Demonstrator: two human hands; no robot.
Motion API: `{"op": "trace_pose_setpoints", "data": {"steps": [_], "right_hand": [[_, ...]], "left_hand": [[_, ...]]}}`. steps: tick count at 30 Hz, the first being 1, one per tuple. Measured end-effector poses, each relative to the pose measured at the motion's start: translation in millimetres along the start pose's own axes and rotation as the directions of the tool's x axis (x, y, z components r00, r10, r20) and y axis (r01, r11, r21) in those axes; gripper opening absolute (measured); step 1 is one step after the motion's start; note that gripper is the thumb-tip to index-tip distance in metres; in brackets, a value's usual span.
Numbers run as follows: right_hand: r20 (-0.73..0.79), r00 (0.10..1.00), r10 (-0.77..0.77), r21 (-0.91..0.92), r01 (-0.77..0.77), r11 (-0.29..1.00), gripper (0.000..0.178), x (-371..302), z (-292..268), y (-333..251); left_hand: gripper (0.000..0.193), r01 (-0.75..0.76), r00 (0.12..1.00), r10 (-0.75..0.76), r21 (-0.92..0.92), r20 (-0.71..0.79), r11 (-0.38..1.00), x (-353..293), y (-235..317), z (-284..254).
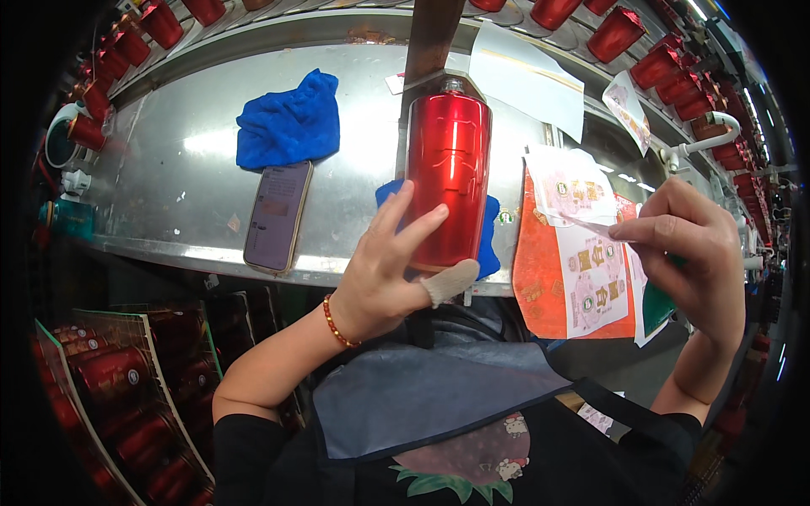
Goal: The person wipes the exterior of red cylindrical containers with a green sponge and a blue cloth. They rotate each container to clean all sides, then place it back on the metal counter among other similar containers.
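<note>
A glossy red bottle [448,181] with raised characters lies on a blue cloth [488,240], its neck pointing away from me. My left hand [392,266] holds it near the base. Two fingers are spread along its left side, and the thumb, in a pale finger cot [454,282], presses by the bottom edge. To the right, my right hand [688,249] is closed in a pinch on a thin pale strip [588,225], whose kind I cannot make out. Under that strip are printed decal sheets [595,274], spread over an orange-red sheet [537,282].
A phone [278,215] and a crumpled blue cloth [291,122] lie left on the metal table [190,198]. White paper [527,80] is at the back right. Red bottles [614,35] line the far conveyor. Racks of red bottles [114,379] stand at lower left. A dark post [432,38] rises behind the bottle.
</note>
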State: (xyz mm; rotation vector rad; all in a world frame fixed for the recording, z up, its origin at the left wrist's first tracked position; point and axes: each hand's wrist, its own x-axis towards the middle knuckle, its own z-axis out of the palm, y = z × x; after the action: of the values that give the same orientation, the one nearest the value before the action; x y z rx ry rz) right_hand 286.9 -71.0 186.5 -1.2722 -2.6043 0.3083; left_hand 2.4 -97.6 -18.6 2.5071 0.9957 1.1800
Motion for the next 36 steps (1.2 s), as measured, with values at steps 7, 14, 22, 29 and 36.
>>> {"op": "trace_pose_setpoints", "data": {"steps": [7,14,22,29,36], "right_hand": [[0.016,0.999,0.047,-0.018,-0.047,0.999,0.030,1.1,-4.3,-8.6],[-0.031,0.997,0.072,0.057,-0.070,0.996,0.028,-4.1,4.6,9.4],[0.032,0.999,0.015,0.113,-0.019,0.993,0.029,-0.4,9.4,6.5],[0.080,0.996,-0.031,0.180,0.016,0.983,0.029,13.4,5.0,-17.4],[0.152,0.966,-0.208,0.444,0.122,0.888,0.027,43.5,20.8,-15.5]], "left_hand": [[0.039,0.040,0.997,-0.054,-0.254,-0.050,0.966,7.8,-1.8,1.8],[0.048,0.122,0.990,-0.111,0.135,-0.087,0.983,-20.3,4.4,11.1],[0.043,0.115,0.992,-0.115,0.022,0.044,0.993,3.6,5.9,4.8],[0.094,0.185,0.982,-0.187,-0.135,-0.005,0.973,-2.1,-9.9,13.6],[0.116,0.290,0.957,-0.282,-0.296,0.069,0.910,9.0,-16.5,5.5]]}}
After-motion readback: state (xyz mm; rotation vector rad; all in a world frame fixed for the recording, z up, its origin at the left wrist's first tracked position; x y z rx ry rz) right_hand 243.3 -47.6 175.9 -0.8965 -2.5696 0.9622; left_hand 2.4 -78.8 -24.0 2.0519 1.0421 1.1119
